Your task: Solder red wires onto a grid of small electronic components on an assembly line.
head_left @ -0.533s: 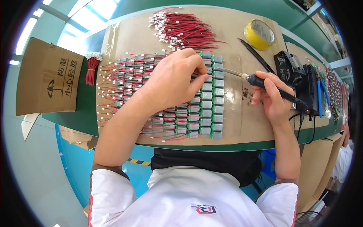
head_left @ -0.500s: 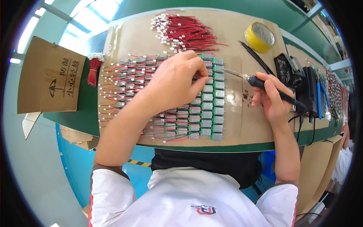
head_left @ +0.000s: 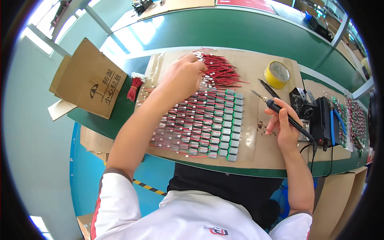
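Note:
My left hand [head_left: 185,75] reaches over to the near-left side of a pile of red wire leads [head_left: 222,70] with white connectors. Its fingers are curled together at the connectors, and what they grip is hidden. In my right hand [head_left: 287,127] is a soldering iron [head_left: 276,107] with a black handle, its metal tip pointing up and left, apart from the work. Between the hands lie rows of small grey motors [head_left: 226,131] with green ends, many with red and black wires running left to white connectors. My left forearm hides some of their left part.
Cardboard [head_left: 256,150] covers the green table. A yellow tape roll [head_left: 276,76] and a black pen-like tool [head_left: 269,89] lie at the far right. Right of the iron stand a black holder [head_left: 303,103] and a black box [head_left: 326,120]. A carton [head_left: 90,86] and bundled red leads [head_left: 134,89] are left.
My left hand has left the motors and moved away from me to the red wire pile. The soldering iron has drawn back from the motors, still in my right hand. The view has shifted.

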A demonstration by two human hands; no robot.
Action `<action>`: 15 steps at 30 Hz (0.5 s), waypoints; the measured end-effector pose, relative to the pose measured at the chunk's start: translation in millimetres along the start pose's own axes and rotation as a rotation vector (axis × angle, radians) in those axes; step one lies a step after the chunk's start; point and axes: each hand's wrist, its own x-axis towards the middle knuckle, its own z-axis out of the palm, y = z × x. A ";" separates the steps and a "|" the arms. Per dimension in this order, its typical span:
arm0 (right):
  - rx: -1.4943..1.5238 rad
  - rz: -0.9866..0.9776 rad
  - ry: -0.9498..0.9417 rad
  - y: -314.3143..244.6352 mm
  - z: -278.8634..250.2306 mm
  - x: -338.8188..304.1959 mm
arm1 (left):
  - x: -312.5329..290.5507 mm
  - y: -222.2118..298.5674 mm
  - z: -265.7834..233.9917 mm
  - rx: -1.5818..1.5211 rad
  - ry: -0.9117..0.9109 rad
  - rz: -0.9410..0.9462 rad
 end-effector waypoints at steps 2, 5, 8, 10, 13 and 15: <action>-0.007 -0.007 -0.015 -0.9 1.7 -0.4 | 13.1 -11.2 10.5 0.319 -0.094 0.237; -0.010 -0.015 -0.007 -2.4 3.0 -0.6 | 20.3 -20.7 28.0 0.403 -0.172 0.257; -0.008 -0.017 0.005 -4.5 2.2 -1.2 | 21.4 -26.5 36.6 0.448 -0.136 0.293; 0.003 -0.012 0.002 -5.1 2.6 -1.2 | 20.5 -28.6 38.3 0.459 -0.154 0.281; -0.021 -0.021 -0.006 -5.8 3.5 -0.9 | 19.2 -31.1 37.4 0.475 -0.125 0.332; -0.028 -0.020 0.006 -6.3 3.4 -0.5 | 20.4 -31.2 36.9 0.473 -0.129 0.332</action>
